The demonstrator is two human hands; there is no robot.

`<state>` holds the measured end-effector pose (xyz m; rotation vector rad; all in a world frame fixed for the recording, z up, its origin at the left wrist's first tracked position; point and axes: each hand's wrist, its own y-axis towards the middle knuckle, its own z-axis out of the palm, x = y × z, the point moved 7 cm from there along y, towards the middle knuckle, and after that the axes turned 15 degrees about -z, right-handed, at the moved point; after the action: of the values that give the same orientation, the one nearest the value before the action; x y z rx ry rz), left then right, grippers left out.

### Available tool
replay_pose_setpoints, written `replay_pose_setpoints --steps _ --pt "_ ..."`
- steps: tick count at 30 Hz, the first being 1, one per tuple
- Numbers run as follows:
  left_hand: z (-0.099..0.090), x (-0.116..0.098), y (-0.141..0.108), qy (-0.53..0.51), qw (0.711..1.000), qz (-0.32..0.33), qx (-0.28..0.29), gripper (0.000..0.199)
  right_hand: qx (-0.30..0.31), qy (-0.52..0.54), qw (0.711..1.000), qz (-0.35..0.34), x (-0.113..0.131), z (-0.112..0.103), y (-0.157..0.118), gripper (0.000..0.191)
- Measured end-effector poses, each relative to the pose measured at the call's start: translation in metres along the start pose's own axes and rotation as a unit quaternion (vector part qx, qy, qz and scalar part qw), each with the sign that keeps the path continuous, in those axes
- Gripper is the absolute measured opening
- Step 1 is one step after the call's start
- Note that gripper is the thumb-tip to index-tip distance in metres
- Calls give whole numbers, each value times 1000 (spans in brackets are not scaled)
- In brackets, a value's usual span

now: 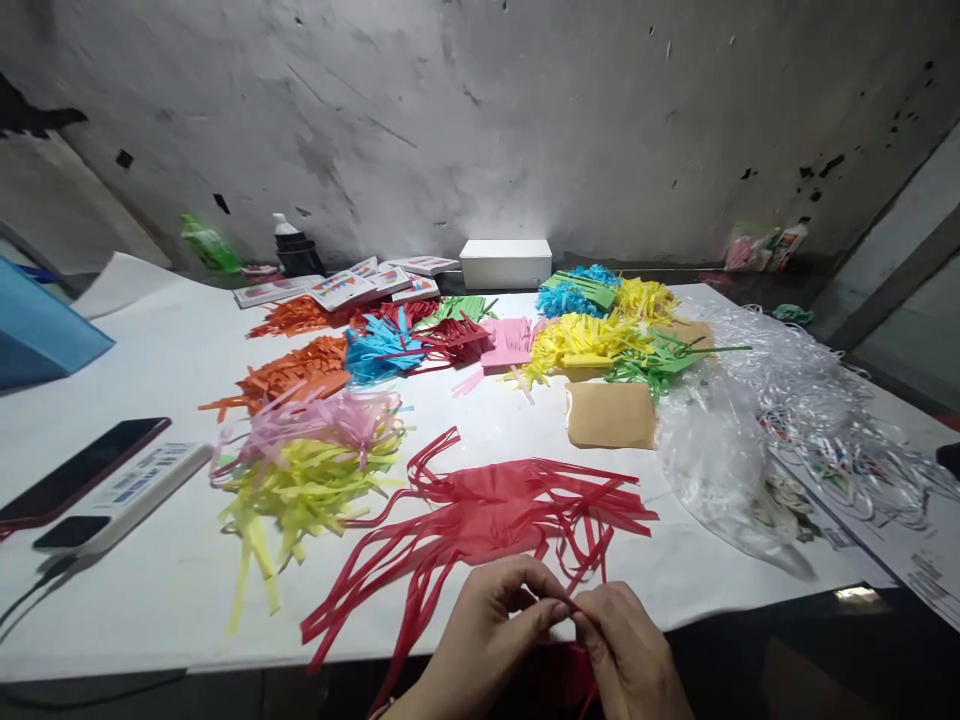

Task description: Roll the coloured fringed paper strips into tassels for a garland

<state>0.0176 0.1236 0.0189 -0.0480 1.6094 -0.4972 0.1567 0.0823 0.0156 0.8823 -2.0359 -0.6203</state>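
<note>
At the table's front edge, my left hand (499, 625) and my right hand (630, 645) meet, thumbs and fingers pinched on a piece of red tissue paper (571, 606). Part of that paper hangs below my hands and is mostly hidden by them. Just beyond lies a red fringed tissue sheet (491, 510), flat in the middle with cut strips spreading left and right. Left of it rest a yellow tissue tassel (300, 490) and a pink tassel (322, 430) lying over its upper part. A brown paper packet (611, 415) lies behind the red sheet.
Behind are orange (296, 370), blue (384, 345), and yellow (592, 340) fringed bundles, printed boxes (341, 290) and a white box (505, 264). A phone (82, 470) and power bank (124, 495) lie left. Clear plastic bags (712, 460) and white cord (810, 400) cover the right.
</note>
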Motion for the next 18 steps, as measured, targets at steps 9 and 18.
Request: replay_pose_setpoints --steps 9,18 --pt "-1 -22 -20 215 955 197 -57 15 23 -25 999 -8 2 3 2 16" --pt "0 -17 -30 314 886 312 -138 19 36 -45 998 -40 13 3 11 15"
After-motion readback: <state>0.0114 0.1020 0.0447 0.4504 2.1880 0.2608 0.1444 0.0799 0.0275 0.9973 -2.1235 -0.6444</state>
